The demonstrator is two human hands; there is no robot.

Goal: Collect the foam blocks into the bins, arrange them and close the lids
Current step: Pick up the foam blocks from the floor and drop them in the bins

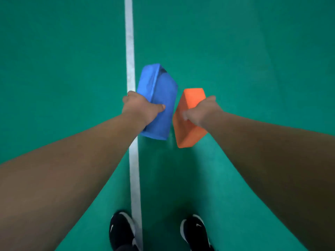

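Both bare arms reach forward and down over the green floor (pixel 244 51), which has a white line (pixel 129 42) running along it away from the person.

The left hand (pixel 139 109) grips a blue foam block (pixel 159 95) just right of the white line, and the block's near left corner overlaps the line in this view. The thumb lies flat across the block's broad upper face. The other fingers (pixel 129 96) curl round its left edge, with their tips hidden behind the block. The block juts out beyond the hand on both sides, its long axis tilted away from the line, and it is held clear of the floor.

Further right of the line, the right hand (pixel 201 111) holds an orange foam block (pixel 188 131). This hand is clamped on from the right, with the thumb on the near face and blurred. The curled fingers (pixel 211 99) go over the far edge, where their tips cannot be seen. The orange block hangs a little lower in the frame than the blue one, with its near end pointing back towards the person.

The two blocks sit side by side and very close, and whether they touch cannot be told.

At the bottom of the frame, a black shoe (pixel 121 230) stands just left of the line, and another black shoe (pixel 194 232) stands well to the right of it.
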